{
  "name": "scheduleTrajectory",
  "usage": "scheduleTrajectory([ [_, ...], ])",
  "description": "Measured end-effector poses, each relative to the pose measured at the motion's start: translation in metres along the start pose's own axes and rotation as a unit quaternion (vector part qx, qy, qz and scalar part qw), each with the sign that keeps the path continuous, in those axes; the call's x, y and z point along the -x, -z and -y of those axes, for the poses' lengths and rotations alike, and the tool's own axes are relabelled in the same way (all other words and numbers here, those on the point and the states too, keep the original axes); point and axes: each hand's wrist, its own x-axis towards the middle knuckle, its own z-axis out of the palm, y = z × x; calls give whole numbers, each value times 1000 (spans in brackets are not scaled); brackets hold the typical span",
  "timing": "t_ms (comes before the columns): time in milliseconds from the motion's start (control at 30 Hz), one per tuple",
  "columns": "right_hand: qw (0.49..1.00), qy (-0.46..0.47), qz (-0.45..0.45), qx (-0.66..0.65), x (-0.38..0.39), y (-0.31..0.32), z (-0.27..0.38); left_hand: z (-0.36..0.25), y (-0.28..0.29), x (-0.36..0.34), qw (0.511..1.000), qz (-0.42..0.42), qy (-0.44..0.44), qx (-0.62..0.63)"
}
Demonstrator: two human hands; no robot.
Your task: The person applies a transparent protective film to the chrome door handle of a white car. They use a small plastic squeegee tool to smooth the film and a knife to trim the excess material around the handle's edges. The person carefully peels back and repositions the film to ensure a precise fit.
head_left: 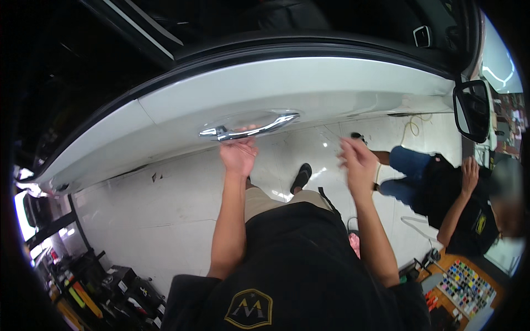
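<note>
A chrome car door handle (259,129) runs along the white car door (309,83) in front of me. My left hand (239,158) is at the lower edge of the handle, its fingers curled against it; the handle partly hides the fingertips. To the right, apart from the door, my right hand (358,163) is raised with its fingers bent and thumb and forefinger pinched together. Motion blurs that hand. A faint thin line shows near its fingertips, but I cannot make out what it holds.
On the right, another person (458,204) in a black shirt and blue shorts is beside the car, near the side mirror (472,110). A wooden table (450,267) with many small coloured items is at lower right. Black cases (124,284) stand lower left. A yellowish hose (411,128) lies on the floor.
</note>
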Motion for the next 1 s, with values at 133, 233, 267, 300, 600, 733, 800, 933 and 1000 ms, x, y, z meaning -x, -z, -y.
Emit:
scheduleTrajectory([
  [133, 949, 206, -1, 239, -28, -117, 38, 0, -9, 6, 1000, 10, 29, -4],
  [233, 916, 202, -11, 347, -36, -140, 49, -2, -19, 10, 998, 31, 42, 21],
  [267, 903, 194, -15, 384, -35, -145, 51, -1, -20, 9, 998, 38, 40, 27],
  [300, 895, 183, -12, 407, -33, -148, 55, 1, -18, 9, 998, 45, 39, 33],
  [600, 840, 165, -3, 516, -17, -164, 86, -3, -16, 12, 995, 84, 24, 42],
  [733, 842, 157, -9, 516, -15, -164, 85, -4, -17, 19, 995, 97, 21, 25],
  [800, 834, 132, -12, 536, -10, -169, 90, -5, -15, 22, 993, 118, 2, 23],
  [933, 834, 84, -9, 546, -5, -176, 106, -4, -10, 23, 993, 108, 27, 23],
  [1000, 840, 67, -12, 539, -3, -173, 107, -3, -12, 26, 992, 124, 25, 14],
])
